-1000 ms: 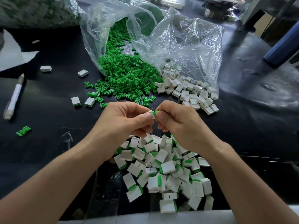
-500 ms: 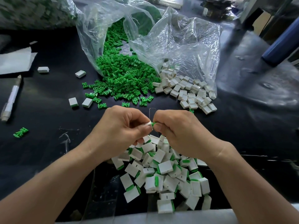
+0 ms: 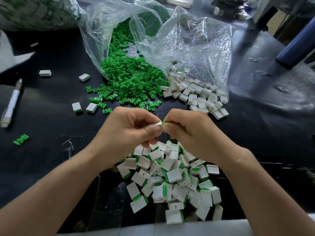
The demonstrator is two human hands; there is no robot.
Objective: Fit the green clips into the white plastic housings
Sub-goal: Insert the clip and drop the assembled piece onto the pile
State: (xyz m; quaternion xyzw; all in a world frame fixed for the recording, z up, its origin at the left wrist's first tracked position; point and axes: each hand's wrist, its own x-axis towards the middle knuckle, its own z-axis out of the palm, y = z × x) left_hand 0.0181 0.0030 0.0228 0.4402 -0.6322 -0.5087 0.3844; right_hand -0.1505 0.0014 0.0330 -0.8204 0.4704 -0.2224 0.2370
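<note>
Nearest, dozens of boxy white finished pieces (image 3: pixel 172 176) lie heaped. Over them the left hand (image 3: pixel 126 133) pinches one white housing (image 3: pixel 159 123), the right hand (image 3: pixel 189 132) one green clip (image 3: pixel 164 123) — touching. Beyond, countless loose clips (image 3: pixel 129 79) spill from a crinkled clear bag (image 3: pixel 187 48).

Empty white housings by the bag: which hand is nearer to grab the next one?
Right, likely: the right hand lies just before the empty white housings, while the left hand faces the green clips. The right pinches a clip now, though.
</note>
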